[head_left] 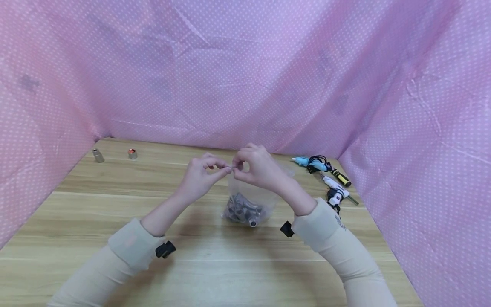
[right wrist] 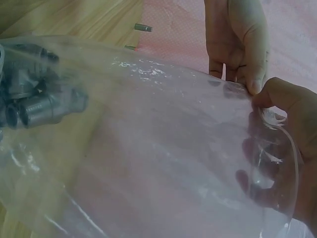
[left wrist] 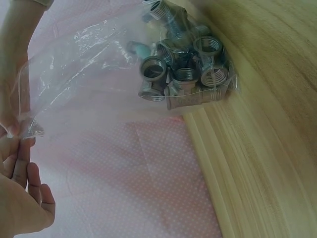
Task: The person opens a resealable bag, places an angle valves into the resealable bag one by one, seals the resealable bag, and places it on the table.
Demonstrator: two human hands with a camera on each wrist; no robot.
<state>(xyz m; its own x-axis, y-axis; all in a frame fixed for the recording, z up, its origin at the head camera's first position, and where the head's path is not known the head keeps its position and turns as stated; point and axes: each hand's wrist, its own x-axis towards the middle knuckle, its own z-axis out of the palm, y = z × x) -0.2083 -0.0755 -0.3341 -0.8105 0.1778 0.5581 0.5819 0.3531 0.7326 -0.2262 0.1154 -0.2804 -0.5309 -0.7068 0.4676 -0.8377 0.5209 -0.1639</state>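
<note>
A clear plastic bag [head_left: 253,194] stands on the table, its top corner pinched by both hands. Several threaded metal pipe fittings [left wrist: 183,74] lie heaped in its bottom. My left hand [head_left: 200,177] pinches the bag's top edge between thumb and forefinger. Close against it, my right hand [head_left: 261,168] grips the same edge with thumb and curled fingers. In the right wrist view the bag's film stretches from the fittings [right wrist: 42,96] up to the right hand [right wrist: 290,129], whose fingers show through the plastic. Thumb tips of the two hands meet at the corner.
Two small metal fittings, one upright [head_left: 98,155] and one with an orange inside [head_left: 132,154], stand at the back left. At the back right lie a blue glue gun [head_left: 316,164], a yellow-black tool [head_left: 341,177] and a white corded tool [head_left: 335,187]. Pink dotted cloth [head_left: 215,76] encloses the table.
</note>
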